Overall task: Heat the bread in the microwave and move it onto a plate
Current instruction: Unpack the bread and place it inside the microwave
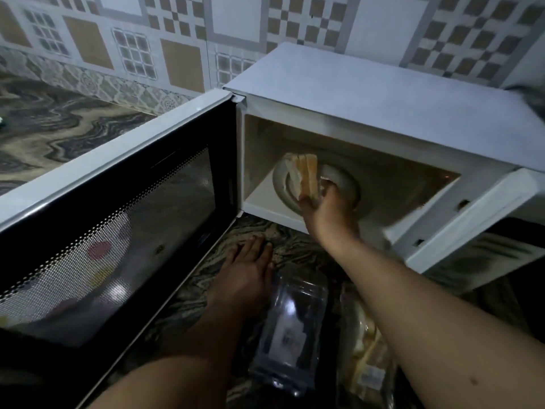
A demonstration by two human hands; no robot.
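Marbled surface [295,240] carries the open microwave [383,113]; your right hand [327,208] grips the bread [305,178] over the turntable [339,175] inside, left hand [247,276] resting flat nearby; whether heating is done, I cannot tell; plating remains

Dim, bluish kitchen view with wide-angle bending.

The brightest areas are the white metal microwave top [368,93] and the patterned tile wall [236,28]; the marbled dark countertop [59,134] and lower frame sink into shadow. Soft reflections glint on the black perforated microwave door window [118,246]. Straight edges bow toward the borders, and the clear plastic packaging [292,335] looks smeared and soft.
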